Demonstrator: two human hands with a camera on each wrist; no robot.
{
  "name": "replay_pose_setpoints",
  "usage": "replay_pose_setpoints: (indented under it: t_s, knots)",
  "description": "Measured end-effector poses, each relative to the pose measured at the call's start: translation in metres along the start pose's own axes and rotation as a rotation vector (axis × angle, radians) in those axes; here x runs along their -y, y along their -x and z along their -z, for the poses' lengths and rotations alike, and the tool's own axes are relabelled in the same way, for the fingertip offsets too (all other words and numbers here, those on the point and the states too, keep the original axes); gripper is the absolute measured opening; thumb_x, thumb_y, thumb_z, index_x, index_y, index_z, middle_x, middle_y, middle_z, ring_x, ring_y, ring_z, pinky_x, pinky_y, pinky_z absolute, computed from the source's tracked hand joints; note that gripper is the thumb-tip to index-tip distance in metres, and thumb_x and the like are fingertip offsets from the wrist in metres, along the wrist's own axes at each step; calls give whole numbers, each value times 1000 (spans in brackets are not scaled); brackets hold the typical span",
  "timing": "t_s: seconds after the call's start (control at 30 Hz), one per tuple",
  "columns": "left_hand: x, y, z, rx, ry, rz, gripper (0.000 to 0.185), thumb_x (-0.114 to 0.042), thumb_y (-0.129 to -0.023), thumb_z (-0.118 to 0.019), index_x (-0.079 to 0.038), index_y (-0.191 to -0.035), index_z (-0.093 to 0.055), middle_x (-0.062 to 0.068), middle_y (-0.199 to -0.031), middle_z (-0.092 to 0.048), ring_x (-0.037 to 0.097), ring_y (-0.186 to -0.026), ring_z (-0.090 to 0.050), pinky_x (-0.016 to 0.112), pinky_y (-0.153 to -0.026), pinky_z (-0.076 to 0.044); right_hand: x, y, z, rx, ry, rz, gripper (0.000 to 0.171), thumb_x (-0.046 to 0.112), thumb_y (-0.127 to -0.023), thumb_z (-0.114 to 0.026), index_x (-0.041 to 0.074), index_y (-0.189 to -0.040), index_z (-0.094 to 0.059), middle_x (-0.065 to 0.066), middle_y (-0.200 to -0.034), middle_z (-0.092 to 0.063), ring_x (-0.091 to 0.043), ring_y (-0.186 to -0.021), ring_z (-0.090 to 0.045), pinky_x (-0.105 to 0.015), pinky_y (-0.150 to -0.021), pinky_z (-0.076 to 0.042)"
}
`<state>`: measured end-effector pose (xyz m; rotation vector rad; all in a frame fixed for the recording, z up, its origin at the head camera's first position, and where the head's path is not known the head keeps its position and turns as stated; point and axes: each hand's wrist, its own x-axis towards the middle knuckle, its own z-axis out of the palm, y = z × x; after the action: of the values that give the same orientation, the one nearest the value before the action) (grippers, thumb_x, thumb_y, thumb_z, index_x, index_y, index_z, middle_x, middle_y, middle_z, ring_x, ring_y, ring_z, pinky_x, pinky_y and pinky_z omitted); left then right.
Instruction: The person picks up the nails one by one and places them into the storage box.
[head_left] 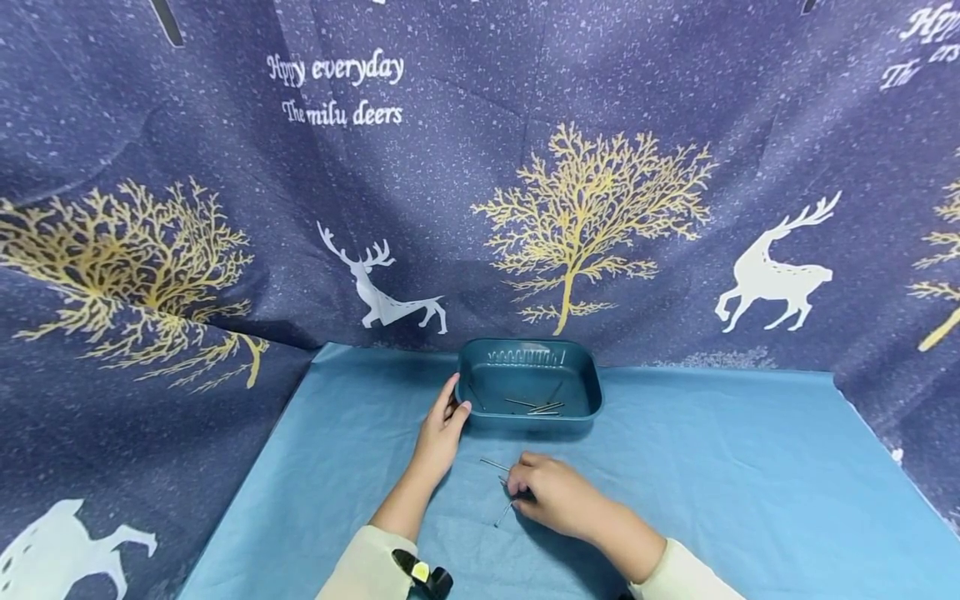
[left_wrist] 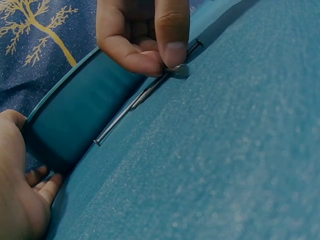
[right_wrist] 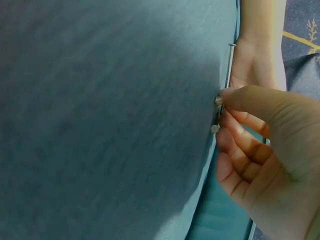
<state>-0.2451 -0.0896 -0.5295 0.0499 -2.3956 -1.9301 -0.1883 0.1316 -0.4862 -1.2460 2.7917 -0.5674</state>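
Note:
A dark teal tray point(head_left: 528, 422) stands at the back of the cloth with several long nails point(head_left: 545, 408) lying inside. My left hand point(head_left: 442, 429) holds its front left corner, thumb at the front and fingers along the left side. In front of the tray my right hand point(head_left: 557, 493) pinches a nail point(right_wrist: 218, 101) between thumb and forefinger, close over the cloth. Loose nails point(head_left: 494, 463) stick out past these fingertips, one toward the tray and another nail point(head_left: 503, 514) toward the front. In the left wrist view, long nails point(left_wrist: 117, 122) lie beneath the right fingertips, partly overlapping.
Light blue cloth point(head_left: 720, 467) covers the work surface, with slight creases. Directly behind the tray hangs a dark blue curtain point(head_left: 465, 208) printed with deer and golden trees. A black strap with a camera point(head_left: 423, 575) sits on the left sleeve.

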Motion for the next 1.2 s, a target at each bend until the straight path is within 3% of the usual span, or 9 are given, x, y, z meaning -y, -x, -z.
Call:
replay_pose_setpoints:
  t_s: [0.23,0.53,0.93,1.2]
  knots:
    - [-1,0,0,3,4,3,55,-35,-107,-52,-40,-158,-32,15,-164,-34,33,-147,-41,54,-115,-42,0,1,-2,-50,32,46,17,10,-84,-78,19,-82,-65,8,-84,-57,-1,-76,-51,-19,-68,-49]
    - [-1,0,0,6,13,4,55,-35,-107,-52,-40,-158,-32,15,-163,-35,32,-147,-42,54,-115,-42,0,2,-2,-51,39,41,18,8,-84,-77,19,-79,-64,10,-83,-55,0,-75,-49,-19,-68,-48]
    - [-1,1,0,-3,-7,-12,57,-35,-106,-53,-34,-159,-32,17,-161,-37,33,-145,-44,53,-114,-43,-1,3,-3,-93,16,49,15,9,-84,-77,19,-84,-65,9,-83,-58,-1,-77,-52,-20,-69,-50]
    - [-1,0,0,-8,-18,-13,57,-35,-106,-53,-35,-159,-32,16,-161,-39,32,-145,-45,52,-114,-44,-1,2,-2,-94,-22,2,11,10,-88,-74,18,-86,-66,10,-82,-57,1,-76,-51,-19,-67,-49]
